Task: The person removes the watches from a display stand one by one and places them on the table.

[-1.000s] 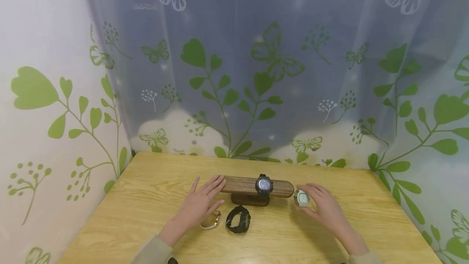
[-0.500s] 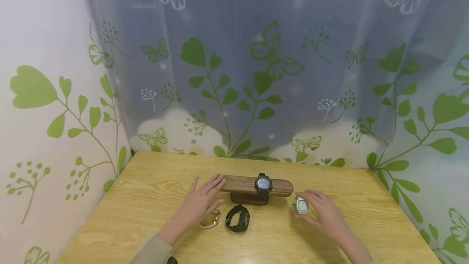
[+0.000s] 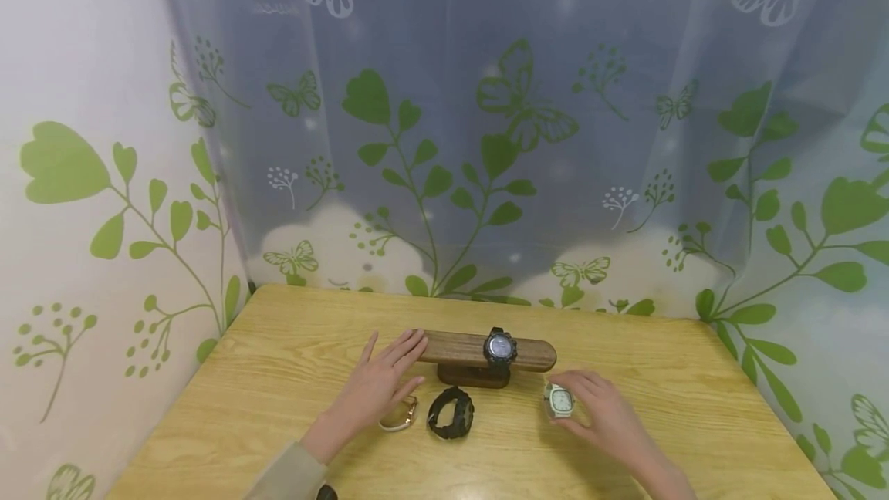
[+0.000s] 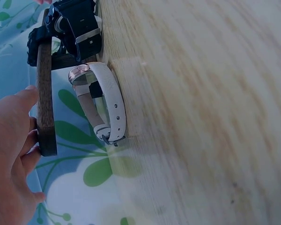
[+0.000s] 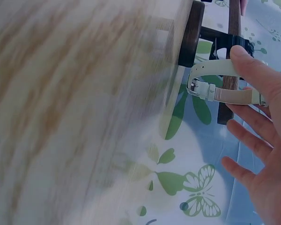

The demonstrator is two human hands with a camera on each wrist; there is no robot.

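Note:
A dark wooden watch stand (image 3: pixel 454 347) has a black watch (image 3: pixel 500 347) strapped round its bar, right of the middle. Over the bar's left end lie the straight, spread fingers of my left hand (image 3: pixel 375 392). My right hand (image 3: pixel 604 419) pinches a pale green watch (image 3: pixel 559 401) between thumb and fingers, in front of the bar's right end. Its strap is buckled into a loop, as the right wrist view shows. Another black watch (image 3: pixel 451 430) sits on the table before the stand. Left of it is a watch with a white strap (image 4: pixel 113 101), partly hidden by my left hand in the head view.
The wooden table (image 3: pixel 312 315) ends at a curtain (image 3: pixel 444 176) printed with green leaves and butterflies, which also covers both sides. A small dark object (image 3: pixel 326 493) shows at the bottom edge, by the left sleeve (image 3: pixel 292 475).
My right hand has moved left and a little toward me with the pale green watch, away from the bar's end. My left hand has stayed on the stand.

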